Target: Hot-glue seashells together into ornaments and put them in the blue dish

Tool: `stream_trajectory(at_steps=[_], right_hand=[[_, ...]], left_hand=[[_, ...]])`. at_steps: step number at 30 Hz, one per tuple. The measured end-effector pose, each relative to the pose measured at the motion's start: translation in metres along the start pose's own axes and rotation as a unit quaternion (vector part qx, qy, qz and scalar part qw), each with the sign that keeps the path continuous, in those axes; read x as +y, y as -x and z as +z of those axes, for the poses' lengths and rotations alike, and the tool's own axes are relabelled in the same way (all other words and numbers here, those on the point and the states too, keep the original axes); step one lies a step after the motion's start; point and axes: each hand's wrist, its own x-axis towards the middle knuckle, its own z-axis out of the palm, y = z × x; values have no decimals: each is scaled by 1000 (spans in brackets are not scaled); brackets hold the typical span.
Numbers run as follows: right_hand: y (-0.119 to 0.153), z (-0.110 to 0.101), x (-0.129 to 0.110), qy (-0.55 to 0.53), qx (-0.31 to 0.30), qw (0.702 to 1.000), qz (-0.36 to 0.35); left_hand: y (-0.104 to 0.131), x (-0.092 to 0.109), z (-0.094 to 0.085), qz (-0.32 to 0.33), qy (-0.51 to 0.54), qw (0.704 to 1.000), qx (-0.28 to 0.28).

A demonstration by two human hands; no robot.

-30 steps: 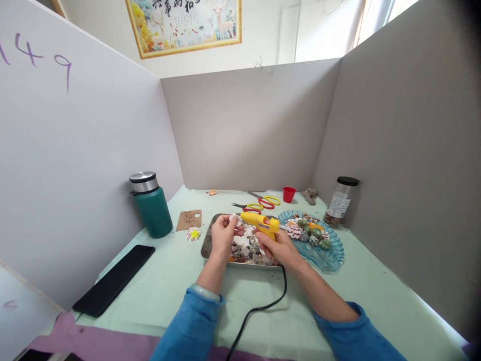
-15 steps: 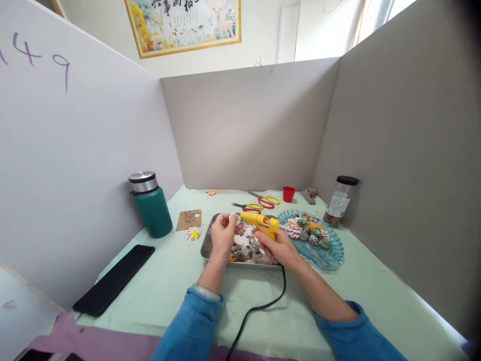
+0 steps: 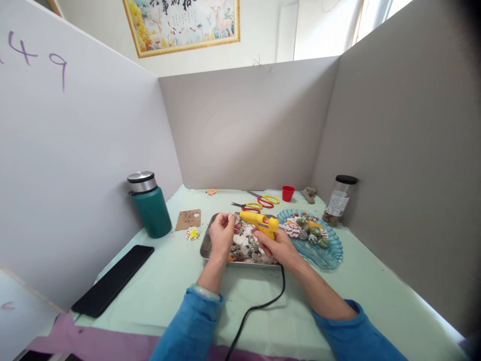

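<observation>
My right hand is wrapped round the handle of a yellow hot glue gun, its nozzle pointing left. A clear glue stick pokes out of its back end. My left hand pinches a small whitish piece, perhaps a shell, right at the nozzle; the fingers hide most of it. Both hands are above a metal tray filled with shells, several of them white and flat. From the gun a black cord runs down toward the front edge.
On the right stands a blue glass dish of painted shells, with a lidded jar behind. Two pairs of scissors and a red cup lie farther back. Leftward are a green bottle, a black phone-like slab and a brown card.
Both hands and the glue gun hold nearly the same pose over the tray. The whole view has shifted very slightly.
</observation>
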Motion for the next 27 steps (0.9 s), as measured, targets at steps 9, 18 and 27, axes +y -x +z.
stream_trajectory(at_steps=[9, 18, 27], right_hand=[[-1, -1, 3, -9, 2, 1000, -7], [0, 0, -1, 3, 16, 1000, -1], [-1, 0, 3, 5, 11, 1000, 5]], left_hand=[[0, 2, 1, -19, 10, 1000, 8], [-1, 0, 2, -52, 48, 997, 0], [-1, 0, 2, -59, 52, 997, -5]])
